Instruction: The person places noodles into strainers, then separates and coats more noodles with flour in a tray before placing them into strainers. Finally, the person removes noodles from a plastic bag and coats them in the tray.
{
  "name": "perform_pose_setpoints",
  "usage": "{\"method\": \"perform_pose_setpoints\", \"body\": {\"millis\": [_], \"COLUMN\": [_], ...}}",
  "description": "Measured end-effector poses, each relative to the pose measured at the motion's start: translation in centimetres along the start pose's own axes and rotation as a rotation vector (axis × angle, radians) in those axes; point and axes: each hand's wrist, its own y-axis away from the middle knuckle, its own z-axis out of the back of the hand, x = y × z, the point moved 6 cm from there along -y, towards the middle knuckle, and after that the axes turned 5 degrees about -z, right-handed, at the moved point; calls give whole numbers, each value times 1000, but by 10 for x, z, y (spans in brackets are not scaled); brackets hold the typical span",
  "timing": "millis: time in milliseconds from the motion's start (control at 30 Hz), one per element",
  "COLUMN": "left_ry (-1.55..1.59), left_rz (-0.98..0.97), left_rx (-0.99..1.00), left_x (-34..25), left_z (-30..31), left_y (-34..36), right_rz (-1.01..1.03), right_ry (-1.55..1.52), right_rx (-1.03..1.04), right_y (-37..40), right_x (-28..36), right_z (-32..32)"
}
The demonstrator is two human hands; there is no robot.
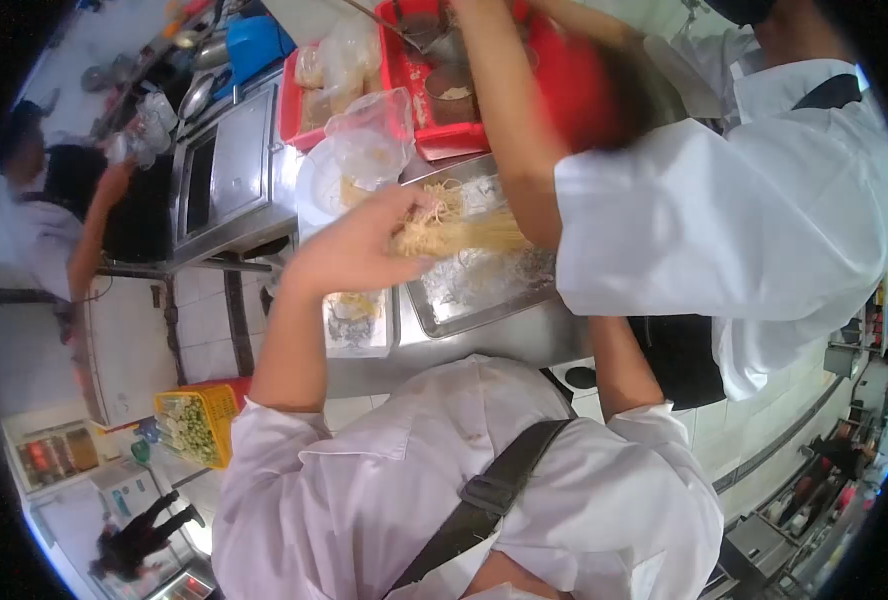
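Note:
My left hand [369,240] is wrapped around one end of a bundle of pale yellow noodles [464,234], its fingers partly blurred. The noodles stretch to the right over a floured metal tray [439,325]. My right hand is hidden behind a co-worker's white sleeve [704,230]; only my right forearm shows below it. Left of the tray is a white container [359,345] with some noodles and flour. A clear plastic bag [372,140] lies on a white round bowl [314,190] beyond my left hand.
The co-worker's arm [514,110] reaches across, over red trays [449,142] with metal containers. A steel cabinet [239,160] stands left, with a blue container [256,45] on top. A yellow crate [219,425] of green items is lower left. Another person [39,220] is far left.

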Motion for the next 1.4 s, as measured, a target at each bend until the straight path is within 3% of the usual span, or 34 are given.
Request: {"method": "perform_pose_setpoints", "body": {"millis": [67,133,200,233,300,333,367,400,467,500,533,567,600,633,667,700,733,767,800,833,867,900,967,1000,1067,1100,1167,1200,1233,1333,1367,1400], "left_ry": [-478,-455,-342,-354,-332,-460,-397,-292,-335,-447,-504,-422,-330,-381,-469,-489,-435,-345,-246,-272,-307,-231,-63,-40,-137,-136,-464,-481,-487,-583,-688,-694], "left_rz": [-54,-116,75,66,-186,-17,39,90,5,-82,-127,-54,-35,-146,-226,6,294,359,246,38,-187,-254,-277,-306,-151,-160,39,212,376,35,-133,-138], "left_rx": [-60,-165,360,328,-169,111,148,108,-53,-107,-124,-72,-50,-112,-173,-33,157,235,197,63,-80,-171,-261,-291,-298,-295,73,238,403,-35,-166,-170], "left_x": [27,92,178,157,76,95,77,62,103,154,172,127,50,35,65,124,152,108,55,25,-6,-35,-94,-117,-128,-120,-82,-64,-39,86,106,110], "left_z": [-46,-129,-206,-198,-163,-178,-197,-187,-138,-158,-195,-215,-193,-136,-117,-140,-189,-244,-236,-187,-138,-113,-87,-51,-3,4,-12,-30,-42,-122,-145,-154], "left_y": [-8,-13,-14,-27,-23,-22,18,29,-32,-32,-3,47,69,25,-12,-19,19,85,98,53,8,-8,8,-5,3,14,32,21,18,0,2,-2], "right_rz": [-117,-237,47,191,219,-47,-254,-248,-109,-73,-189,-345,115,248,335,361,339,190,33,-121,94,120,496,277,182,78,26,-46,50,225,229,166], "right_ry": [207,410,433,370,363,528,681,689,-85,-493,28,558,340,372,432,555,788,753,726,710,624,626,186,261,369,468,490,489,422,335,335,91], "right_rx": [128,239,-17,-121,-44,242,504,532,335,283,364,516,99,-28,-100,-114,-34,56,136,205,63,39,317,484,459,466,414,375,418,410,404,353], "right_y": [9,12,10,17,29,21,25,47,-7,-15,-20,8,22,23,22,11,18,28,39,53,57,36,73,63,41,39,30,27,20,0,-4,-7], "right_x": [-15,-34,-14,5,-2,-27,-37,-48,-72,-80,-85,-87,27,29,7,-31,-91,-60,-23,15,35,48,83,61,20,2,41,52,66,137,160,180], "right_z": [-11,-24,-24,-22,-38,-56,-62,-62,-58,-60,-69,-73,-27,-20,-27,-47,-66,-46,-25,-3,9,7,-19,-32,-40,-38,-14,7,10,36,47,64]}}
